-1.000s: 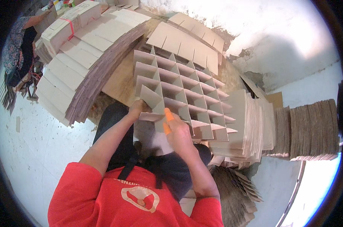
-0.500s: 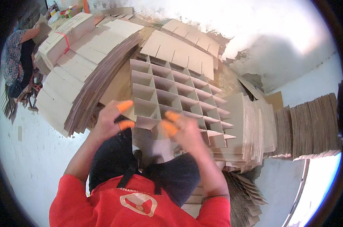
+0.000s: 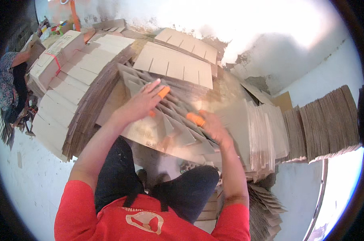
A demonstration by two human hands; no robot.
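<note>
A cardboard divider grid [image 3: 178,105] lies slanted across the table in front of me, folded nearly flat, its strips leaning close together and blurred by motion. My left hand [image 3: 141,103] grips its left part, fingers over the top strips and thumb on the near side. Orange covers wrap some fingertips on both hands. Farther right, my right hand [image 3: 214,125] is closed at the divider's right part, slightly blurred, with its thumb hard to make out. Just beyond the divider is a stack of slotted cardboard strips [image 3: 174,64].
Long stacks of cardboard sheets [image 3: 83,66] fill the left, topped by a pale bundle with red string [image 3: 55,52]. Upright cardboard stacks [image 3: 266,132] stand at right, with more brown stacks [image 3: 328,122] beyond. Another person [image 3: 13,80] works at far left. Fanned cardboard [image 3: 266,213] lies below right.
The divider has gone from an opened grid of square cells to a nearly flat, slanted bundle. Both hands have moved farther forward onto it, and the view has shifted slightly.
</note>
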